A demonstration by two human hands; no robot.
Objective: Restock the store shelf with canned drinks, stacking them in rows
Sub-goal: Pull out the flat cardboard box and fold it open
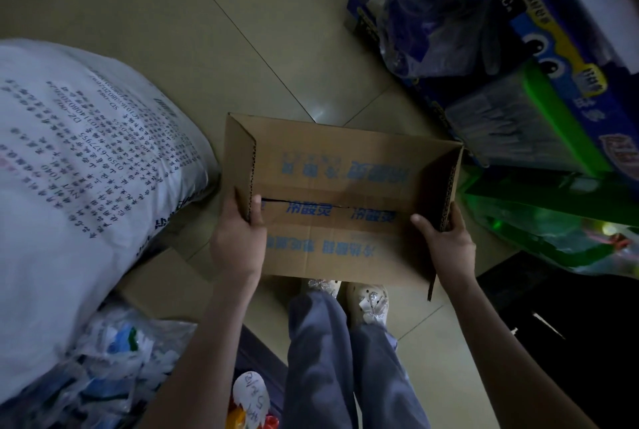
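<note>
Two hands hold one open cardboard box (339,193) in front of the person's legs, with its opening turned up toward the camera. The left hand (238,242) grips the left side wall of the box. Its thumb lies over the cut edge and rests on the inner face, and the other fingers are behind the wall on the outside, so I cannot tell how they are spread. The right hand (446,245) grips the right side wall in the same way, thumb inside and the remaining fingers hidden outside. So the box sits between the two palms, each wall pinched between a thumb and the fingers behind it.

Inside the box one sees the bottom flaps, which meet at a dark seam across the middle and carry blue printed characters. Whether the box touches the tiled floor (173,13) I cannot tell. Its near edge covers the toes of the light shoes (370,297), below which are grey-blue trousers (321,359).

A big white sack (86,169) with black print lies just beside the left wall. A blue carton (553,31) and a green package (539,124) stand near the far right corner.
</note>
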